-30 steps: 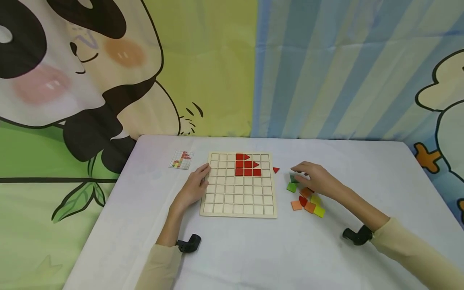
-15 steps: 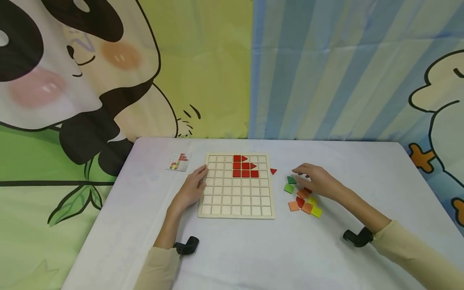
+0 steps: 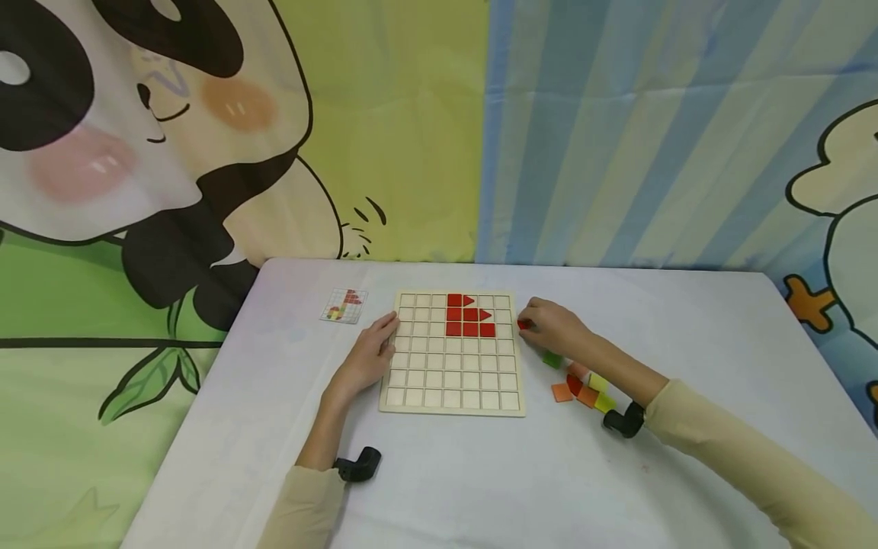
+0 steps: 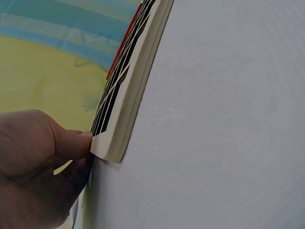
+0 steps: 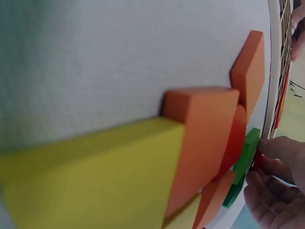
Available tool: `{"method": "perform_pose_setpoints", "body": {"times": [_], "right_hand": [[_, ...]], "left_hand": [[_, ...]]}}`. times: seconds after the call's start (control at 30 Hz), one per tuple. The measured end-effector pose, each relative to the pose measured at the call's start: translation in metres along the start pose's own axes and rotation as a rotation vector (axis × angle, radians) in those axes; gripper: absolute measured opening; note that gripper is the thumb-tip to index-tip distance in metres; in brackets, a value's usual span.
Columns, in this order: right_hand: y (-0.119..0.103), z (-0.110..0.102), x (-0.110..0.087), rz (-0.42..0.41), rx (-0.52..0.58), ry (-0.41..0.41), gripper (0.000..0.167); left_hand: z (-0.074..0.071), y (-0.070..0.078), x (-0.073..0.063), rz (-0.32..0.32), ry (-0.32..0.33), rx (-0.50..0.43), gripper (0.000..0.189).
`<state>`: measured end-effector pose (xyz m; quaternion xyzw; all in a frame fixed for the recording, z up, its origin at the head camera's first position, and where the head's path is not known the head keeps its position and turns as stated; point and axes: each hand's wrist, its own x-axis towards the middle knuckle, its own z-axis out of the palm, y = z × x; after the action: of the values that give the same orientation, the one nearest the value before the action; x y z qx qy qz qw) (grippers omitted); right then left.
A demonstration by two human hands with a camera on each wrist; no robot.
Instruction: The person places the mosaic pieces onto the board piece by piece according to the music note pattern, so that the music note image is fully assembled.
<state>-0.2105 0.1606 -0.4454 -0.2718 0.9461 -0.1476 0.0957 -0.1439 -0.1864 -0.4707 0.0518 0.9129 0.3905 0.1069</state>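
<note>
A pale wooden grid board (image 3: 453, 364) lies on the table, with several red square and triangular tiles (image 3: 470, 329) set in its upper cells. My left hand (image 3: 366, 354) holds the board's left edge; the left wrist view shows thumb and fingertips meeting that edge. Just off the board's right side, my right hand (image 3: 557, 329) pinches a red triangular tile (image 3: 524, 325), mostly covered by the fingers. Below that hand lies a loose pile: a green tile (image 3: 552, 359), orange tiles (image 3: 562, 393), a red rounded tile (image 3: 573, 383) and yellow tiles (image 3: 604, 402).
A small printed pattern card (image 3: 344, 306) lies left of the board, behind the left hand. The white-covered table (image 3: 439, 480) reaches back to a cartoon-printed cloth backdrop (image 3: 398, 130). In the right wrist view a dark green tile (image 5: 233, 195) sits beside the lighter green one.
My right hand has moved left from above the green tiles to the red triangular tile beside the board and now pinches it. The left hand stays on the board's edge.
</note>
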Motion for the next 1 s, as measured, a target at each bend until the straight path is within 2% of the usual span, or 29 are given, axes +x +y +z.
{"method": "perform_pose_setpoints", "body": {"times": [0.07, 0.17, 0.27, 0.37, 0.47, 1.0], "right_hand": [[0.0, -0.002, 0.0, 0.014, 0.016, 0.009, 0.026], [-0.001, -0.005, 0.001, 0.007, 0.1, 0.038, 0.025], [-0.003, -0.004, 0.001, -0.087, 0.156, 0.052, 0.023], [-0.008, 0.001, 0.001, -0.195, 0.116, 0.059, 0.02], [-0.011, 0.004, 0.003, -0.238, 0.077, 0.067, 0.017], [-0.023, 0.006, 0.016, -0.189, 0.088, 0.025, 0.009]], "left_hand": [[0.0, 0.0, 0.0, -0.001, 0.0, 0.004, 0.055], [-0.001, 0.0, 0.002, 0.004, 0.001, 0.009, 0.055], [-0.001, 0.0, 0.002, 0.005, 0.001, 0.008, 0.055], [0.0, 0.0, 0.001, 0.005, 0.001, 0.003, 0.055], [0.0, 0.0, 0.001, 0.008, 0.003, 0.002, 0.055], [-0.001, -0.003, 0.002, 0.014, -0.001, 0.014, 0.055]]}}
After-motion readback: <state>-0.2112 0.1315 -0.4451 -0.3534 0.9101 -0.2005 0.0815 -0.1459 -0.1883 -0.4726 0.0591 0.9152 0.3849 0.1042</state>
